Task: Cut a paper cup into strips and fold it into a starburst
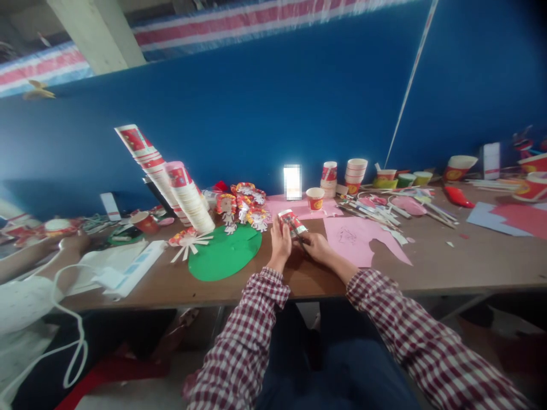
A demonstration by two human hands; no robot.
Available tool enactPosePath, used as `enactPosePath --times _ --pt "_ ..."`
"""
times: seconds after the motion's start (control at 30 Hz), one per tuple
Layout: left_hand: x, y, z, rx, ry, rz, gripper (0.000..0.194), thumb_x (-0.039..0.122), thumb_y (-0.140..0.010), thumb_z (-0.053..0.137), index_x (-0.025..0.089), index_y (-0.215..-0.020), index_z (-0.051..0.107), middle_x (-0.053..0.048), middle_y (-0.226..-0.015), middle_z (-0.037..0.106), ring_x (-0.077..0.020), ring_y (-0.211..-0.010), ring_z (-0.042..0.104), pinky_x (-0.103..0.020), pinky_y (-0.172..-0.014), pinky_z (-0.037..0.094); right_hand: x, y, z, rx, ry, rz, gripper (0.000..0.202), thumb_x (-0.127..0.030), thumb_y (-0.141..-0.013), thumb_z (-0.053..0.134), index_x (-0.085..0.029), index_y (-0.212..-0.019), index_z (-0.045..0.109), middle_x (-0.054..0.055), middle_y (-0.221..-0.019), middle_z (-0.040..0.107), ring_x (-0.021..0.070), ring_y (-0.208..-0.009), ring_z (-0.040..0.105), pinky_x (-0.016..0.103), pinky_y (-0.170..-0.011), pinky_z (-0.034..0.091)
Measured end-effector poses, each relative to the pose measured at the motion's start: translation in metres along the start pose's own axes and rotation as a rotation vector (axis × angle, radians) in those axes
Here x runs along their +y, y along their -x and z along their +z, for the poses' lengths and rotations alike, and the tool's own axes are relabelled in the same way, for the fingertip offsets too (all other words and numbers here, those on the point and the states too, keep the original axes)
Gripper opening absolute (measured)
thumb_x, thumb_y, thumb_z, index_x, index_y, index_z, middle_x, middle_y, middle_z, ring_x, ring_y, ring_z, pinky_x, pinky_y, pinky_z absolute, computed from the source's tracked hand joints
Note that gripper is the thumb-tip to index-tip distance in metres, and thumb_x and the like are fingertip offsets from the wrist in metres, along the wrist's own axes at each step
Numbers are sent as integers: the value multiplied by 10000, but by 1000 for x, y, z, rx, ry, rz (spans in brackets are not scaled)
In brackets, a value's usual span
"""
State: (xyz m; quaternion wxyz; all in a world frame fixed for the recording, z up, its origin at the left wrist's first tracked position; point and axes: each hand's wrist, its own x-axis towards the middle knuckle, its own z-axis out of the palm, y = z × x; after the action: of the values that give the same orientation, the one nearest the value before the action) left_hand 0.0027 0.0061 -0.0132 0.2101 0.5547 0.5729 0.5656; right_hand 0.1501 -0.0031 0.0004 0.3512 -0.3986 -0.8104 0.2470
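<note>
My left hand (281,240) is closed around a red printed paper cup (292,222), which is tilted over the front of the table. Close against it, my right hand (317,248) is closed on a dark, slim tool that looks like scissors (302,241); its tips meet the cup's lower edge, and fingers cover much of it. To the left lies a round green paper sheet (224,256). A cup cut into strips (190,240) rests at its edge. Pink paper (352,242) with a pen drawing lies right of my hands.
Two tall leaning stacks of paper cups (192,199) stand left, beside paper lion figures (243,208). A small cup (315,199) stands ahead near a bright phone-like screen (293,181). Brushes (384,210) lie right. A power strip (137,267) and another person's arms (64,256) are left.
</note>
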Motion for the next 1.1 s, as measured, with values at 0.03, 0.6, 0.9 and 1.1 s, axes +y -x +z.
enactPosePath --times 0.03,0.6,0.9,1.1 --pt "1 1 0 -6 -7 7 579 389 -899 374 201 -1437 270 -59 -1512 262 -200 -1396 202 -344 -1148 153 0 0 0 4 10 13 273 -393 -826 534 -157 -818 671 60 -741 686 199 -683 626 236 -561 404" --pt "5 4 -2 -24 -49 51 582 403 -898 380 163 -1422 302 -97 -1484 317 -210 -1386 227 -337 -1140 167 0 1 -1 13 -21 38 270 -392 -827 525 -157 -788 653 67 -738 685 191 -666 619 234 -554 409" --pt "4 3 -1 -16 -61 44 590 410 -903 360 160 -1432 279 -93 -1503 276 -219 -1393 209 -345 -1144 161 -1 0 0 14 8 34 270 -391 -827 531 -162 -757 657 65 -695 680 185 -635 612 232 -541 391" --pt "1 0 -1 76 -27 19 582 410 -917 331 145 -1429 254 -116 -1513 239 -207 -1401 186 -336 -1149 146 -3 1 1 -10 110 -7 217 -349 -819 528 -192 -871 669 38 -769 695 171 -670 623 228 -574 387"
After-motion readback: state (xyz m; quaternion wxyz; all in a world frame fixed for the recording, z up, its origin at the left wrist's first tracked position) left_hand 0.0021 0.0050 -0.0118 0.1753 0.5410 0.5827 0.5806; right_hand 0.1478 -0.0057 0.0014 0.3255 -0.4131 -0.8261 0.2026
